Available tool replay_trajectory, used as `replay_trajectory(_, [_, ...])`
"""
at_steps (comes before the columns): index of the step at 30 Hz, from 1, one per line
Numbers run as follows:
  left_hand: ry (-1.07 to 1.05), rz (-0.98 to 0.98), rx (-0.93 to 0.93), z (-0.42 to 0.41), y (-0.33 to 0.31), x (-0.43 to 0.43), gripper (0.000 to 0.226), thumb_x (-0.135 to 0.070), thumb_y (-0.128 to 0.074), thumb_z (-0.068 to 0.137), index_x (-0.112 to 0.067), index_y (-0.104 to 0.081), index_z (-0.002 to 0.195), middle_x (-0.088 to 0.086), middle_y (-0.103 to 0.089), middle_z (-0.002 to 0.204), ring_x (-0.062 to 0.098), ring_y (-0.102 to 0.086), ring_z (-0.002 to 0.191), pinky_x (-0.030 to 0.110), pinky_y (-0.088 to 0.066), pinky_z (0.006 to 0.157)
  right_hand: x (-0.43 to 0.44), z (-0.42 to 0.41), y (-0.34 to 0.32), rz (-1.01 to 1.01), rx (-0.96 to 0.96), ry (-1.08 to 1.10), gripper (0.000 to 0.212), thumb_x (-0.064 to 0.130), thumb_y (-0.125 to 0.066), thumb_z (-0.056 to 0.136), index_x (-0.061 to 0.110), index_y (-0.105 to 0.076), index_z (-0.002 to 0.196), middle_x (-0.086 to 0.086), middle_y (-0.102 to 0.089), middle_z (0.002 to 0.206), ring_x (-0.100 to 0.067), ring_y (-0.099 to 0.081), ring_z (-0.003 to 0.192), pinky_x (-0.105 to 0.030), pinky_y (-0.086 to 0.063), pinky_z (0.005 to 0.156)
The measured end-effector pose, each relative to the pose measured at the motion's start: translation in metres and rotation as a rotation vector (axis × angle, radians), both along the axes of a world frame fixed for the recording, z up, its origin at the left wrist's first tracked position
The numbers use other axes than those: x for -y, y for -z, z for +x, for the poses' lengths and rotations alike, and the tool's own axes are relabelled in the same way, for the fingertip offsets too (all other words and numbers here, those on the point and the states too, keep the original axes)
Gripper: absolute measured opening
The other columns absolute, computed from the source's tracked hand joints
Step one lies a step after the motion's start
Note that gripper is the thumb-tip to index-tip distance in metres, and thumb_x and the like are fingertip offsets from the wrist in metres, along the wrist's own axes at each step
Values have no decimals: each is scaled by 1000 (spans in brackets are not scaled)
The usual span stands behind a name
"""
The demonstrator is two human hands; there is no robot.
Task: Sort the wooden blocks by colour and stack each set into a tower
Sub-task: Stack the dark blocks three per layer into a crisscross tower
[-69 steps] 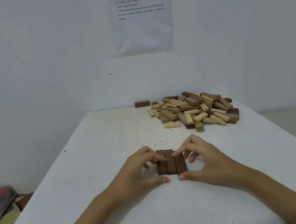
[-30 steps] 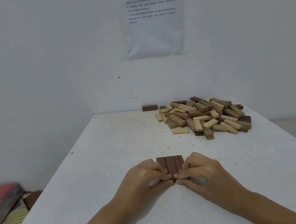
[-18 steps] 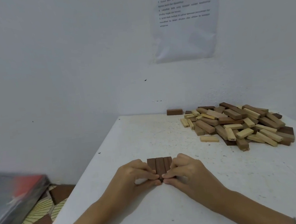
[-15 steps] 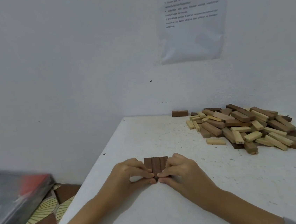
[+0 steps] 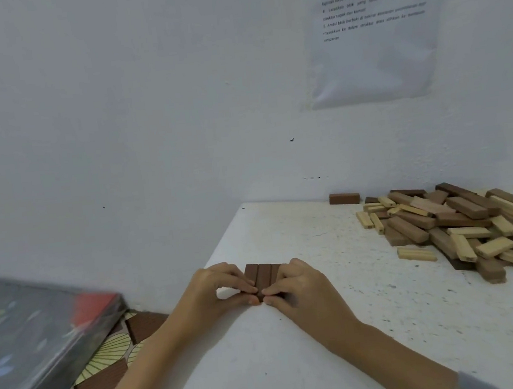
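Note:
Three dark brown blocks (image 5: 263, 275) lie flat side by side near the left edge of the white table (image 5: 342, 328). My left hand (image 5: 217, 290) grips the row from the left, fingers curled over it and thumb at its near end. My right hand (image 5: 300, 288) pinches the row from the right in the same way. The fingertips of both hands almost meet at the row's near end. A loose pile of dark brown, mid brown and pale blocks (image 5: 461, 229) lies at the far right of the table.
A single dark block (image 5: 344, 198) lies against the wall behind the pile. One pale block (image 5: 416, 254) sits apart in front of the pile. A printed sheet (image 5: 374, 30) hangs on the wall. Left of the table, a dark and red box (image 5: 33, 338) sits over a patterned floor.
Both hands closed in on the three dark blocks and slid the row toward the table's left edge. The view has swung left, so the pile now sits further right.

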State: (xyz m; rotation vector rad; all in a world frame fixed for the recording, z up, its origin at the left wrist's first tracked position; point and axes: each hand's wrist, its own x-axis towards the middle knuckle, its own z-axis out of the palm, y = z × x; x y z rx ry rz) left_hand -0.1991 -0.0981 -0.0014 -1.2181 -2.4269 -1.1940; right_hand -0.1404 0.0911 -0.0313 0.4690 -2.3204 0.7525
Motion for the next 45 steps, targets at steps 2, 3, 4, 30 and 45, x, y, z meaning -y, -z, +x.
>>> replay_trajectory(2, [9,2,-2,0,0,0,11,-22,-83,69,-26,-79,78,-14,-70,82,3,-65,79,13,-46,73,0,1,1,-14,-2,-6,9,22,-72,74,20,-78,82,10,-57,71,-2,-40,76,-11,-35,70])
replay_trajectory(3, [14,3,-5,0,0,1,12,-23,-83,69,-27,-78,79,-14,-70,82,3,-65,79,14,-47,73,0,1,1,-18,-2,-5,9,22,-72,75,20,-77,82,10,-56,71,-3,-40,76,-13,-36,69])
replay_trajectory(4, [18,6,-4,0,0,1,12,-23,-83,69,-28,-78,79,-15,-70,82,3,-65,79,15,-47,73,1,1,1,-18,0,1,9,23,-72,75,20,-77,82,11,-56,71,-3,-40,76,-14,-38,69])
replay_trajectory(30, [13,3,-28,-3,0,2,13,-20,-83,70,-27,-78,80,-14,-70,86,1,-64,82,19,-49,74,4,0,0,-8,-1,7,11,24,-70,77,19,-77,84,9,-53,71,-3,-38,76,-12,-35,70])
replay_trajectory(45, [40,21,-85,-3,5,1,13,-26,-79,72,-28,-75,83,-14,-69,91,2,-64,81,20,-50,74,1,4,0,11,-19,-1,8,24,-69,81,22,-74,86,12,-53,77,-1,-42,79,-14,-41,63])
